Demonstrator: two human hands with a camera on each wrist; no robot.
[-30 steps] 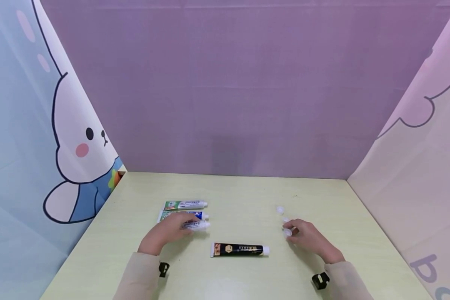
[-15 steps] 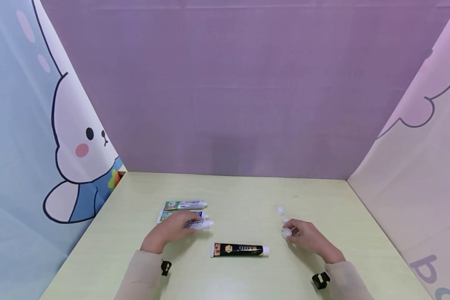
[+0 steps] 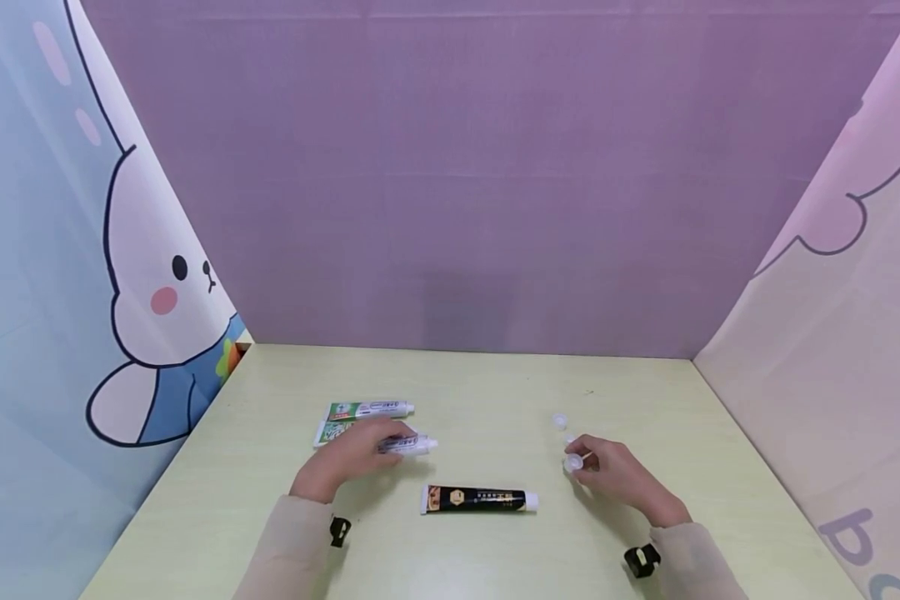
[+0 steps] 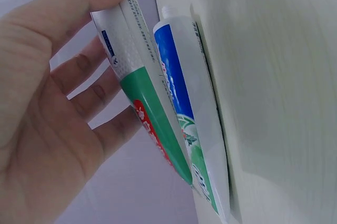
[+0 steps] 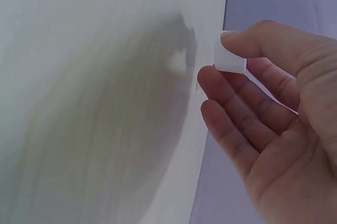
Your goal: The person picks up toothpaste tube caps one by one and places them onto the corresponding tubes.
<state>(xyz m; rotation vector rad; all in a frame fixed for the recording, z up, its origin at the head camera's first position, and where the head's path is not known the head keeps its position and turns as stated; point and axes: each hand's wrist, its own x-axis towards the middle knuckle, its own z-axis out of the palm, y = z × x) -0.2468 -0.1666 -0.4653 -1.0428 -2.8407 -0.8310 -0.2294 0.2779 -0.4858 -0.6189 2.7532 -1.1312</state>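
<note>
My left hand pinches a white and green toothpaste tube between thumb and fingers, lifted off the table, its uncapped-looking nozzle pointing right. Beneath and beside it lies a blue and green toothpaste tube on the tabletop, mostly covered by the hand in the head view. Another green and white toothpaste tube lies behind these. On the right, my right hand pinches a white cap between thumb and fingers, just above the table. A black toothpaste tube with a white cap lies between the hands.
Behind the right hand, a loose white cap lies on the pale table, and another cap sits partly behind the fingers. A purple curtain rises at the back, with patterned cloths on both sides.
My left hand has moved to the right with the white and green tube, drawing it off the row. My right hand has raised the cap slightly and tilted it; the black tube stays put.
</note>
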